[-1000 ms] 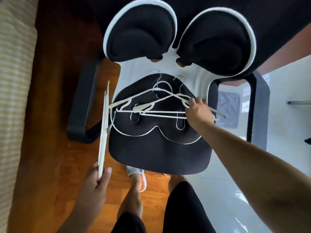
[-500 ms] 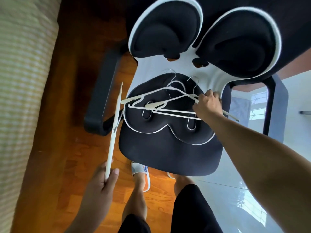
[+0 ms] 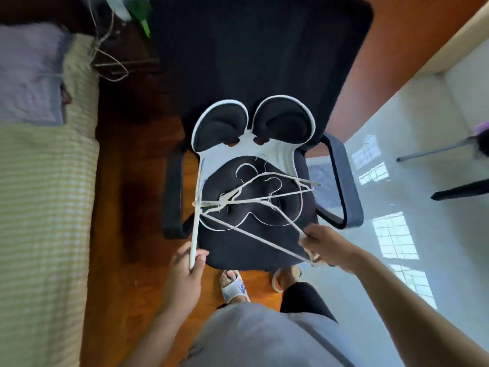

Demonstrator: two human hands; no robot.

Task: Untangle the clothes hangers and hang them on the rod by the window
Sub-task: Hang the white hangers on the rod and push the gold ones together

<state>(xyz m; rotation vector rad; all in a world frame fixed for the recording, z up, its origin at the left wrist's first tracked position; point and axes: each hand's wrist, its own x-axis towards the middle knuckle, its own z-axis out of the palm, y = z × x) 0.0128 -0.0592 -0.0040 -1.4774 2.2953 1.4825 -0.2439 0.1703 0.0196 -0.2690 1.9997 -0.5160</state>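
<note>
Hands point(image 3: 186, 263) on thin white wiry hangers point(image 3: 254, 200)

Tangled hangers point(image 3: 264, 192) lie on the chair point(image 3: 238, 250), right of the bed point(image 3: 39, 207).

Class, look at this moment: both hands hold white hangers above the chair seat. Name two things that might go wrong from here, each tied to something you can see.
1. The hanger in the right hand looks still hooked through the tangled hangers on the chair seat; pulling may drag the whole bunch off.
2. The edge-on hanger in the left hand crosses that tangle, so it may snag.
</note>
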